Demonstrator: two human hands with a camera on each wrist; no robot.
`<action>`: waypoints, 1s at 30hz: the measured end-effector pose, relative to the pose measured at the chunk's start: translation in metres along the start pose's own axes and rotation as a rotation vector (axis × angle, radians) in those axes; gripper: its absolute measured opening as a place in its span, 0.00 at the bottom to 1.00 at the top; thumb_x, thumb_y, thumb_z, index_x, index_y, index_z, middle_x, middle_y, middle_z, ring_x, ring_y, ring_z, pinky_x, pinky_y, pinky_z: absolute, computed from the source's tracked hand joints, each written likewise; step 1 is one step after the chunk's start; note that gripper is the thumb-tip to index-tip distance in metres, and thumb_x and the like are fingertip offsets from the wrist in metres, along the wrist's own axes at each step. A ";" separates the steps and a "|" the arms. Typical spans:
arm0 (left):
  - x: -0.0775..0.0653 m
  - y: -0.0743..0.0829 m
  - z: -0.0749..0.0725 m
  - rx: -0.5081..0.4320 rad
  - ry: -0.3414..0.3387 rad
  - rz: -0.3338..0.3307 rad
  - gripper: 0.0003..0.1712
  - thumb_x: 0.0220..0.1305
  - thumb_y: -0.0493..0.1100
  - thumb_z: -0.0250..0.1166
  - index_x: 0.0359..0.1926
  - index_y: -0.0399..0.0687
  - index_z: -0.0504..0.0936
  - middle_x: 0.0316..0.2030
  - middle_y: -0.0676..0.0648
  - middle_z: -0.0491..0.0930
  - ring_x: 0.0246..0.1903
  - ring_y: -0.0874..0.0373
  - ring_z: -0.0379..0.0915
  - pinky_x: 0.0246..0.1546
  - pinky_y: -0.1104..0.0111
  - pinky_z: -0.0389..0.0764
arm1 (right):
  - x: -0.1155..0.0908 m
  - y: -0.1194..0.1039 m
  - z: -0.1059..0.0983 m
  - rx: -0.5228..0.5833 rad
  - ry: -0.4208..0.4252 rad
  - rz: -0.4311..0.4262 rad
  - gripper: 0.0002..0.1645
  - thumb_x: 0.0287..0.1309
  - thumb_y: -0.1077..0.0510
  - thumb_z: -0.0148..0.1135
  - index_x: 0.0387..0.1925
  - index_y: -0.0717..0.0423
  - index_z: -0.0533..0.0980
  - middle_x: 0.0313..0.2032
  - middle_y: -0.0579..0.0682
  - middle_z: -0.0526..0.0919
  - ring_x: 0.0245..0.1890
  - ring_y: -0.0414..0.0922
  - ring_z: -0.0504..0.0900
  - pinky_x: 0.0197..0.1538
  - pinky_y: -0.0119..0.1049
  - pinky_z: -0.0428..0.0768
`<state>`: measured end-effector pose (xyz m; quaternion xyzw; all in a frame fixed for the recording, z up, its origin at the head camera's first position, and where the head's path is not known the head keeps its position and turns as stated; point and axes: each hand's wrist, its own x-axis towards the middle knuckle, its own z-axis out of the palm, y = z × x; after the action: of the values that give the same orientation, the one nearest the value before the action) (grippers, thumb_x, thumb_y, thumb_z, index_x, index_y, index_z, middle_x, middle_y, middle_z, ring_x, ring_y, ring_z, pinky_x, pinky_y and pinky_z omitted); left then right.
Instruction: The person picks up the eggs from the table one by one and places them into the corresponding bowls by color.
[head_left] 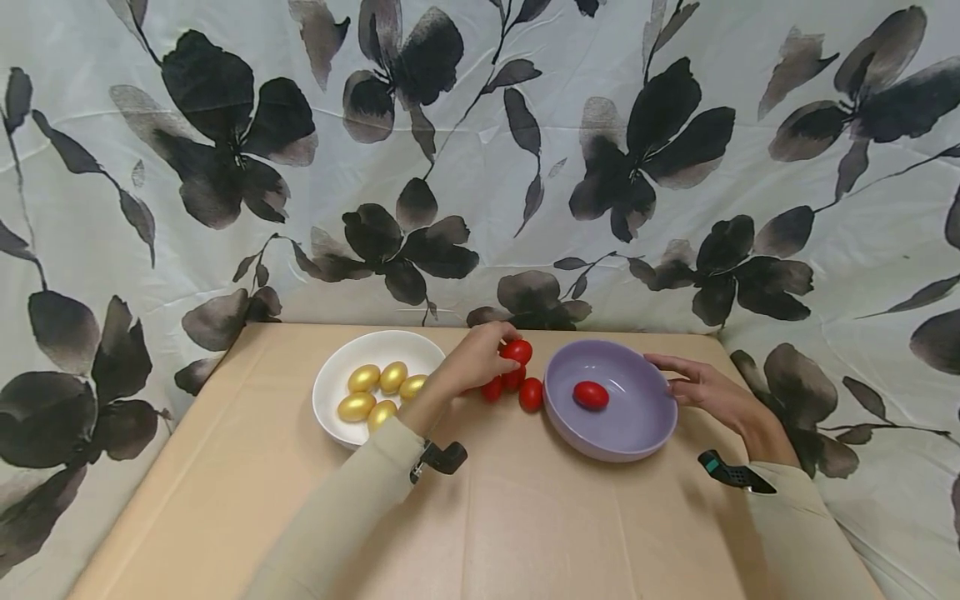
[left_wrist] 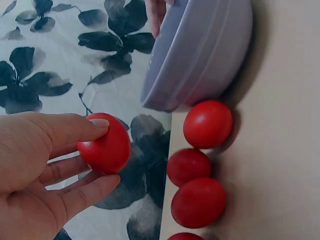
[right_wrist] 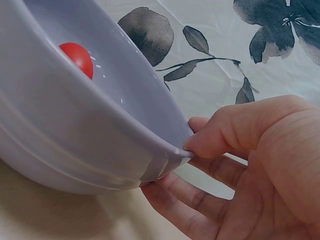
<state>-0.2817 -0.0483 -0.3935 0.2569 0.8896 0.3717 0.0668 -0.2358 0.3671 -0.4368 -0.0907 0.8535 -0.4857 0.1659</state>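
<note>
My left hand (head_left: pixel 474 360) pinches a glossy red egg (left_wrist: pixel 107 146) between thumb and fingers, raised over the far part of the table. Below it, several more red eggs (head_left: pixel 531 395) lie in a cluster, one right beside the purple bowl (head_left: pixel 607 451). Inside that bowl rests a single red egg (head_left: pixel 591 395). On the bowl's right side, my right hand (head_left: pixel 712 397) grips the rim, thumb on top and fingers against the outer wall, as the right wrist view shows.
A white bowl (head_left: pixel 326 410) with several gold eggs (head_left: pixel 356 407) stands at the left, partly hidden behind my left forearm. The tan table (head_left: pixel 525 517) ends at the back against a floral cloth (head_left: pixel 525 208).
</note>
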 end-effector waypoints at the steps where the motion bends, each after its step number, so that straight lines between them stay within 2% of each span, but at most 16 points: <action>1: -0.001 0.002 0.001 -0.002 -0.003 0.008 0.23 0.63 0.36 0.70 0.59 0.40 0.80 0.48 0.44 0.83 0.48 0.52 0.79 0.50 0.64 0.84 | 0.000 0.000 0.000 -0.003 0.001 -0.001 0.36 0.70 0.61 0.56 0.77 0.52 0.61 0.76 0.60 0.59 0.67 0.65 0.71 0.63 0.52 0.78; 7: -0.002 0.010 0.006 0.000 -0.020 0.040 0.23 0.63 0.36 0.71 0.59 0.41 0.80 0.48 0.45 0.82 0.48 0.52 0.79 0.50 0.66 0.83 | 0.000 0.000 0.000 -0.013 0.006 0.003 0.35 0.70 0.60 0.56 0.76 0.52 0.62 0.76 0.61 0.60 0.67 0.65 0.71 0.63 0.57 0.77; 9: -0.001 0.012 0.008 -0.001 -0.030 0.051 0.23 0.63 0.36 0.71 0.59 0.41 0.80 0.49 0.44 0.81 0.49 0.52 0.79 0.50 0.66 0.83 | 0.001 0.000 -0.001 -0.021 0.009 0.005 0.35 0.70 0.59 0.56 0.76 0.51 0.63 0.76 0.61 0.60 0.66 0.65 0.72 0.63 0.55 0.78; 12: -0.001 0.014 0.012 -0.004 -0.046 0.085 0.23 0.62 0.36 0.71 0.59 0.41 0.80 0.50 0.44 0.82 0.49 0.52 0.79 0.50 0.67 0.83 | 0.001 0.001 -0.002 -0.027 0.012 0.008 0.35 0.70 0.59 0.56 0.76 0.51 0.63 0.75 0.60 0.61 0.65 0.64 0.73 0.62 0.52 0.78; 17: 0.002 0.018 0.018 -0.008 -0.085 0.155 0.23 0.62 0.37 0.72 0.58 0.42 0.81 0.52 0.46 0.82 0.50 0.55 0.81 0.50 0.72 0.83 | 0.003 0.001 -0.003 -0.015 0.008 0.013 0.35 0.70 0.59 0.57 0.76 0.50 0.63 0.76 0.60 0.60 0.67 0.65 0.71 0.63 0.56 0.77; 24: 0.007 0.024 0.028 0.004 -0.140 0.187 0.24 0.61 0.39 0.73 0.59 0.47 0.82 0.54 0.50 0.81 0.53 0.57 0.76 0.47 0.76 0.82 | 0.007 0.002 -0.005 -0.008 0.001 0.007 0.36 0.69 0.60 0.57 0.76 0.51 0.63 0.76 0.60 0.59 0.67 0.66 0.70 0.64 0.56 0.77; 30: 0.012 0.026 0.035 0.027 -0.153 0.213 0.25 0.61 0.40 0.73 0.60 0.48 0.81 0.54 0.50 0.80 0.53 0.58 0.76 0.49 0.76 0.82 | 0.011 0.003 -0.008 -0.007 -0.005 0.005 0.36 0.70 0.61 0.56 0.76 0.50 0.62 0.77 0.60 0.59 0.67 0.65 0.71 0.64 0.57 0.77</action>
<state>-0.2707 -0.0045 -0.3994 0.3786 0.8544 0.3440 0.0913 -0.2484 0.3716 -0.4380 -0.0904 0.8550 -0.4819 0.1689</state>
